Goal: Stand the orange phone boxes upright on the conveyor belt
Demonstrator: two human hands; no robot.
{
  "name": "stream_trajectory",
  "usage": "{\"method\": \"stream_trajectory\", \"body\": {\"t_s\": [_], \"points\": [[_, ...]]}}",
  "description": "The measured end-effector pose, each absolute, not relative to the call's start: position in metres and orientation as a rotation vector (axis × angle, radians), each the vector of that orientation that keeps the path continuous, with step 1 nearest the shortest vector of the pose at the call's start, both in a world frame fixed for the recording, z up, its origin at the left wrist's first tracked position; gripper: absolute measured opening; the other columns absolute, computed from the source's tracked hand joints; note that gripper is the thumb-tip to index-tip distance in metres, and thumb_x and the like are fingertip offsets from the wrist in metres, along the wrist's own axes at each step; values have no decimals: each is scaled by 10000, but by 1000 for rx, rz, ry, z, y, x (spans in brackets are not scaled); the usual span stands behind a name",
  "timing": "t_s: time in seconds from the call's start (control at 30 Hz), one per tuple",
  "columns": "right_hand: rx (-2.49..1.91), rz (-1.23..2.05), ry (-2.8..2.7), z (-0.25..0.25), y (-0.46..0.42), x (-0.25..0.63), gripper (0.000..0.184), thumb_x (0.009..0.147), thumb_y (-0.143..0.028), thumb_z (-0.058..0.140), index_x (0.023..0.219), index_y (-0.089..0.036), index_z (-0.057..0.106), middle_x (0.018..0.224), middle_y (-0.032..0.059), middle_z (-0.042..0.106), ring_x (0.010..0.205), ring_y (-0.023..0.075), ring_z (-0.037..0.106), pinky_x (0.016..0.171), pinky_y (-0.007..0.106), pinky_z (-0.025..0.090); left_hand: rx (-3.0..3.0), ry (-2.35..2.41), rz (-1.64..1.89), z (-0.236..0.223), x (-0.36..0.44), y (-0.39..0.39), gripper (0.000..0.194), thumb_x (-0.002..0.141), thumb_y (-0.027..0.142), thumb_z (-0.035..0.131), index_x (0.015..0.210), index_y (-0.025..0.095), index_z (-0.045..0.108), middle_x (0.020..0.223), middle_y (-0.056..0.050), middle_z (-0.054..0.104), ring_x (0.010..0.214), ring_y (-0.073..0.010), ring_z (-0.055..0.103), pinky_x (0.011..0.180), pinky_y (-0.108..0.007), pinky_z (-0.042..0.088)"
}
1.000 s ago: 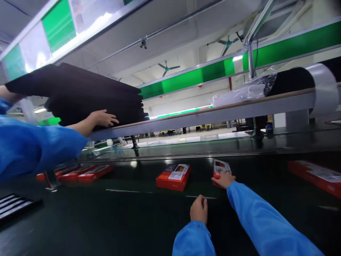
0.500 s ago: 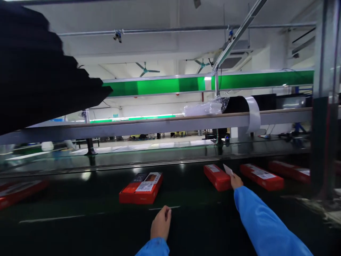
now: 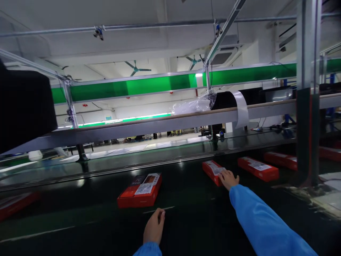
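My right hand [image 3: 228,179] lies on a slim red box [image 3: 209,170], its fingers spread over a white label [image 3: 216,168] on the box's top. The hand partly covers that label. Lower down, my left hand [image 3: 154,226] hovers over or rests on the dark belt [image 3: 186,220], which of the two I cannot tell. Its fingers are curled together and nothing shows in them. Beyond the left hand sits a larger-looking red box [image 3: 140,191] with a dark printed panel and a white label.
More red boxes [image 3: 258,168] lie along the belt to the right, and another red box [image 3: 18,204] is at far left. A metal post [image 3: 307,106] rises at right. Behind the belt runs a rail [image 3: 160,124] with plastic wrap [image 3: 194,104]. A dark shape [image 3: 26,110] blocks the upper left.
The white label that stood up from my right hand's fingers now lies against the red box, with the hand flat over it. My left hand stays low and curled. The view has shifted somewhat.
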State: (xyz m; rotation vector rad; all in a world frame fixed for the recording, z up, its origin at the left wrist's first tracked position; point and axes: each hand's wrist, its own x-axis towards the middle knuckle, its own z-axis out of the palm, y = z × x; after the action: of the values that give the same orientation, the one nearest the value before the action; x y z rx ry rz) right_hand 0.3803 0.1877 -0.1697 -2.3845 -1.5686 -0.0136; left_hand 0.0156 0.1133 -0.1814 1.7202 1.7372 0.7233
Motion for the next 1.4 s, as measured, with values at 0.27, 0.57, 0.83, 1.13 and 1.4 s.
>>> {"method": "stream_trajectory", "body": {"t_s": [0.27,0.57,0.83,1.13,1.4], "points": [[-2456,-41,-1526,-185,187,385,518,965,-353,151,1444,-208,284,1506,0,114,1399,160,23,1055,584,204,1708,1737,759,-183,14,113,231,956,228,324,964,129,532,901,-38,566,865,-122,525,786,-198,336],[-1937,-223,-1897,-184,176,304,454,882,-274,375,1287,-184,558,1415,51,343,1284,236,311,1051,348,322,1736,1830,760,-197,18,118,198,937,176,371,959,126,561,906,-27,582,837,-96,521,738,-182,338],[-1575,80,-2377,-164,164,127,550,850,-199,308,1384,-165,433,1469,85,239,1358,267,208,1056,487,285,1684,1877,795,-193,19,118,207,927,145,384,1012,117,570,1031,-45,596,953,-120,533,783,-188,338],[-1530,54,-2554,-152,194,77,508,843,-169,481,1335,-297,483,1486,105,168,1376,315,135,1028,638,103,1500,1857,862,-186,12,112,247,927,203,390,1097,141,559,1055,-52,600,993,-170,548,738,-235,341],[-1513,-134,-2479,-161,191,108,394,861,-253,467,1242,-236,569,1436,99,308,1354,316,204,1041,593,152,1597,1876,837,-188,14,113,219,940,197,355,1002,146,559,1023,-37,592,958,-150,536,738,-236,329]]}}
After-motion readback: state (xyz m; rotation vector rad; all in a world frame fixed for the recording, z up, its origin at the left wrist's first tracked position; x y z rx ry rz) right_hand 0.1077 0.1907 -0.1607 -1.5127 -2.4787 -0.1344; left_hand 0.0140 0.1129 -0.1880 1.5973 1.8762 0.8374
